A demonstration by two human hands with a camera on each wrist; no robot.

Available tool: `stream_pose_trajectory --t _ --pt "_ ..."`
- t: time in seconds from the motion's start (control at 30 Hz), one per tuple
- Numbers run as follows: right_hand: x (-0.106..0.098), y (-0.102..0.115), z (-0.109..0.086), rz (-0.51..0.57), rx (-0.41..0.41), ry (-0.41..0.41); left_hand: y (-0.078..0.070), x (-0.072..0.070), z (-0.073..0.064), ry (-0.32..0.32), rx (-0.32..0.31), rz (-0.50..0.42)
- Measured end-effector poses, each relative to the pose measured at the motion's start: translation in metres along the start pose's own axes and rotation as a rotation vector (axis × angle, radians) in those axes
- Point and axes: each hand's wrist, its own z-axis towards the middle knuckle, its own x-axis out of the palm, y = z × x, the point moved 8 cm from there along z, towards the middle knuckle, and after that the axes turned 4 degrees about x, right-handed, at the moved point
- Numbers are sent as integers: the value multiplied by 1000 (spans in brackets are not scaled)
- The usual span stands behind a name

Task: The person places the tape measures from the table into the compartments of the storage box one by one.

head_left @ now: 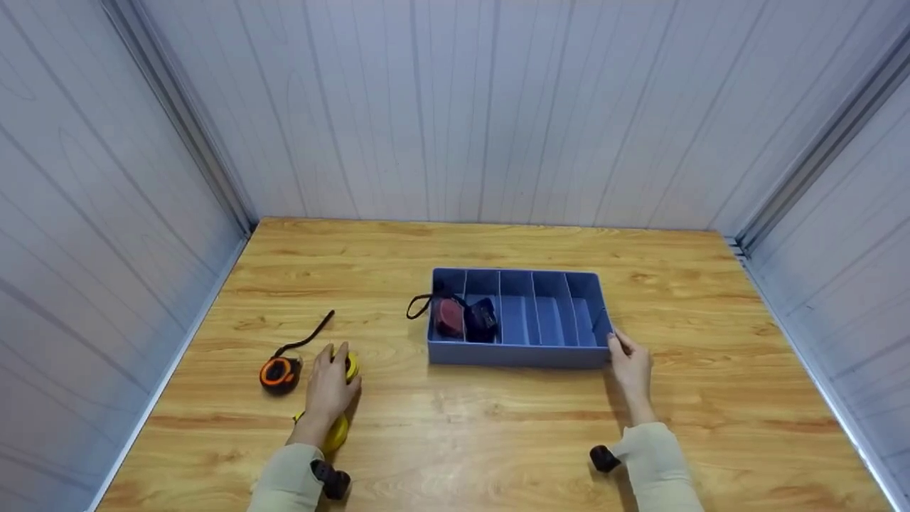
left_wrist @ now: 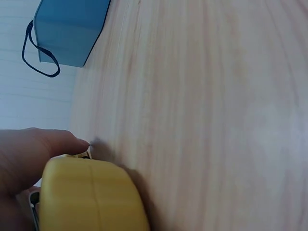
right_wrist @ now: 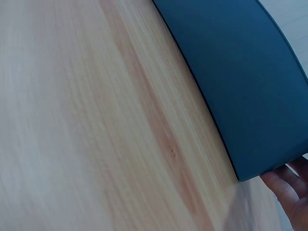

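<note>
1. Head view: nearest the wearer, a near yellow tape measure (head_left: 337,434) is seen on the table (head_left: 462,434), partly hidden by the left wrist.
2. A far yellow tape measure (head_left: 352,367) is located at the fingertips of the left hand (head_left: 329,387), left of the box. It is flanked by the index finger and thumb; whether the grip is closed cannot be told.
3. Handling (judged): a stiff, compact case, dense for its size, smooth and not easily damaged, is to be expected. It is best taken by its opposite flanks, between thumb and fingers.
4. Orientation: since most of the far yellow tape measure is covered by the hand, neither its pointing direction nor its long axis can be established.
5. An orange-and-black tape measure (head_left: 279,375) is set just left of that hand, untouched; its strap (head_left: 309,339) is pointed away and rightward.
6. The box (head_left: 517,355) is grasped by the right hand (head_left: 630,366) at its near right corner. Its long axis is laid left to right; a light, stiff build is judged.
7. A red tape measure (head_left: 448,317) is held in the leftmost compartment, a dark tape measure (head_left: 481,320) in the second.
8. Beyond, the table is bounded by a pale panelled wall (head_left: 498,107).
</note>
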Motion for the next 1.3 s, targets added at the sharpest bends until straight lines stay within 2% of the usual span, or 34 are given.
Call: stream_pose_trajectory --t 0.23,0.57,0.7,0.9,1.1,1.3 --pt "0 -1 0 -24 18 -5 -1 -1 0 12 2 27" --pt "1 -3 0 -3 27 12 -1 -4 0 -45 36 27" --pt "1 -2 1 -4 23 9 0 -5 2 -42 32 23" --pt "0 -1 1 -5 11 -4 -4 -7 4 -26 25 29" --pt "-1 3 0 -20 -23 -20 -10 -11 4 -50 33 43" --pt "0 1 0 -13 2 -10 -15 -14 4 -65 33 49"
